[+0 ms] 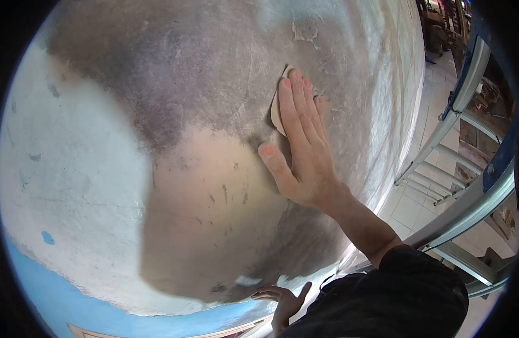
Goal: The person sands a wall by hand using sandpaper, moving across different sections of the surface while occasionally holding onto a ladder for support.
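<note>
Tan sheet (277,117), lengthwise toward right fingertips (295,75)

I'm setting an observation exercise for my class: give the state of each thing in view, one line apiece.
Right hand: flat over the tan sheet
Tan sheet: against the painted surface, partly covered
Left hand: open, thumb spread; contact unclear
Painted surface: patchy, flaking near the top
Ladder: standing, partly out of view

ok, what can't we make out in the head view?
Head view:
Tan sheet: partly covered by the right hand.
Left hand: forearm cut off by the bottom edge.
Ladder: right side cut off by the dark lens border.
Background clutter, top right: too small and blurred to identify.
</note>
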{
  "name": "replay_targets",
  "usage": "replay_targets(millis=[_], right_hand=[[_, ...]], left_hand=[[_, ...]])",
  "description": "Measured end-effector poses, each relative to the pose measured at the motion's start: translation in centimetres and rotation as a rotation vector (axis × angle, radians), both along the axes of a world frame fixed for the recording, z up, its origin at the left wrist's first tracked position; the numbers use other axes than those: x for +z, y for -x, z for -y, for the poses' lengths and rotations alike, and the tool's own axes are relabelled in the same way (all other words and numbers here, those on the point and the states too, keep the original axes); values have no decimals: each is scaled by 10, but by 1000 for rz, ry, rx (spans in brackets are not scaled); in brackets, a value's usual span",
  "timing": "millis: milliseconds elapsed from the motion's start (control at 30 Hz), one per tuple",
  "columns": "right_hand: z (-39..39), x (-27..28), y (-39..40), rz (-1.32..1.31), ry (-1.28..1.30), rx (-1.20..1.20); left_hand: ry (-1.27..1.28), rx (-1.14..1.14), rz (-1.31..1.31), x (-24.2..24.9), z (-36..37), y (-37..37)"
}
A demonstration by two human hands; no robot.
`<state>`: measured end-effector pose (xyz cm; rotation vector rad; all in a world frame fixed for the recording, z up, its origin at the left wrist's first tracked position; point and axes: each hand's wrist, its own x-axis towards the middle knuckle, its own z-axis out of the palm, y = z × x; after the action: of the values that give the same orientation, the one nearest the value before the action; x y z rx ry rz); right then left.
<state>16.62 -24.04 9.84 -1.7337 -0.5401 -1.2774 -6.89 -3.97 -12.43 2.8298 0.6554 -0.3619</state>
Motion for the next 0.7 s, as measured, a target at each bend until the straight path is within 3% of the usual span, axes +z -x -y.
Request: replay_targets(millis=[33,100,133,200,233,267,333,433,567,700], right_hand=[[-3,-3,4,-6,-7,8],[-5,-9,11,-24,1,34],[-5,-14,15,-40,13,53],[-2,-17,11,-35,10,42],[0,-14,0,-12,-9,13],[1,-13,-6,9,-28,-17],[1,-7,-7,-28,-76,-28],[-7,-14,11,-104,-66,28],[-15,-37,22,-97,27,61],[0,-9,1,-57,-57,0]], left_hand=[[6,-115,-19,10,0,5],[773,-137,-238,54,-21,20],[1014,-208,-364,83,-31,15],[1245,-466,-339,107,-59,8],[1254,-500,-137,116,-64,4],[1523,-476,140,117,-60,6],[1540,-660,367,113,-64,-24],[1705,-734,161,109,-64,-51],[1439,-699,112,108,-63,-54],[1356,-627,21,110,-62,-51]])
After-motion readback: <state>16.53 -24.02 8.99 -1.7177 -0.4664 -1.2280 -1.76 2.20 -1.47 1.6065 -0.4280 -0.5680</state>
